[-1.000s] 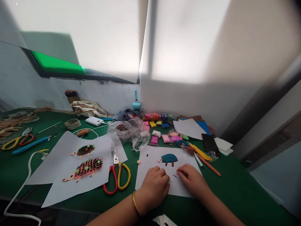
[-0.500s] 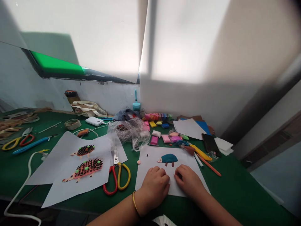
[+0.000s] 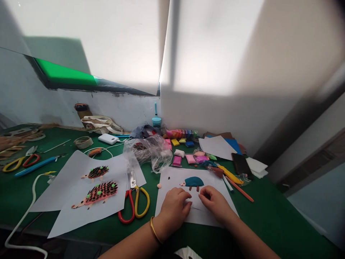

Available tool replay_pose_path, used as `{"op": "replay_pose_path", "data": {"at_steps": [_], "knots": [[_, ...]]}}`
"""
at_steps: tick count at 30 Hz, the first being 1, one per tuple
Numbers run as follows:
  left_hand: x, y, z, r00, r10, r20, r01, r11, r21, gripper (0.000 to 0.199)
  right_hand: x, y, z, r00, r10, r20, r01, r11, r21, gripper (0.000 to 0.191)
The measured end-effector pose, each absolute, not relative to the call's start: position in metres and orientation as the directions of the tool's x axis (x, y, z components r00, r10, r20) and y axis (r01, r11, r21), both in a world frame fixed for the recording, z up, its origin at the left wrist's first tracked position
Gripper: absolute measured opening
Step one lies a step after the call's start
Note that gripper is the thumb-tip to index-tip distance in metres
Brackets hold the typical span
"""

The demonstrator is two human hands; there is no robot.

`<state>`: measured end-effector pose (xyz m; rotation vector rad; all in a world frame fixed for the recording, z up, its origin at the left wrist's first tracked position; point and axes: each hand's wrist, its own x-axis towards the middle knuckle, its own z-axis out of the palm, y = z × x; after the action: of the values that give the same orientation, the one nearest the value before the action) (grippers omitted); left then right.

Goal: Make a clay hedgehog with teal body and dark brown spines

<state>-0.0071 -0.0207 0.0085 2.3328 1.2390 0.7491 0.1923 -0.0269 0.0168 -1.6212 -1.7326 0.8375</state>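
A white sheet (image 3: 164,198) lies on the green table, bearing a blue clay hedgehog (image 3: 194,181) with a pale face and brown legs. My left hand (image 3: 176,205), with a gold bangle at the wrist, rests on the sheet below the hedgehog's head; thumb and fingers are apart with nothing visible between them. Across a small gap, my right hand (image 3: 214,203) is curled, fingertips pinched together on something too small to make out. Thin dark marks show on the paper between the hands. A dark bit (image 3: 169,178) and a pale clay piece (image 3: 159,186) lie at the left.
Red-and-yellow scissors (image 3: 137,201) lie left of the sheet. Further left, another paper (image 3: 67,219) carries a spiny pink hedgehog (image 3: 101,194). Behind are a plastic bag (image 3: 145,149) and clay packets (image 3: 177,160). At right are a dark phone (image 3: 242,165) and an orange stick (image 3: 242,190).
My left hand has opened its thumb and fingers and shifted slightly left. My right hand's fingertips have moved a little up and left. More paper shows between the hands.
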Motion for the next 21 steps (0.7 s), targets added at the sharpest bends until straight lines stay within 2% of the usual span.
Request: {"op": "replay_pose_path", "data": {"at_steps": [4, 8, 12, 17, 21], "knots": [[-0.007, -0.019, 0.008, 0.416, 0.855, 0.310, 0.583, -0.512, 0.630, 0.025, 0.185, -0.027, 0.015, -0.073, 0.997, -0.015, 0.486, 0.022, -0.873, 0.021], [-0.006, -0.019, 0.010, 0.427, 0.837, 0.341, 0.506, -0.534, 0.677, 0.039, 0.179, -0.029, 0.015, -0.142, 0.990, -0.026, 0.455, 0.042, -0.889, 0.022], [-0.007, -0.021, 0.012, 0.466, 0.806, 0.365, 0.451, -0.571, 0.686, 0.028, 0.177, -0.031, 0.017, -0.157, 0.985, -0.069, 0.445, 0.009, -0.896, 0.021], [-0.007, -0.021, 0.007, 0.475, 0.758, 0.446, 0.410, -0.639, 0.651, 0.011, 0.182, -0.034, 0.022, -0.278, 0.947, -0.163, 0.376, -0.050, -0.925, 0.023], [-0.007, -0.022, 0.003, 0.480, 0.735, 0.479, 0.415, -0.671, 0.614, 0.007, 0.188, -0.036, 0.025, -0.348, 0.917, -0.194, 0.363, -0.059, -0.930, 0.025]]}}
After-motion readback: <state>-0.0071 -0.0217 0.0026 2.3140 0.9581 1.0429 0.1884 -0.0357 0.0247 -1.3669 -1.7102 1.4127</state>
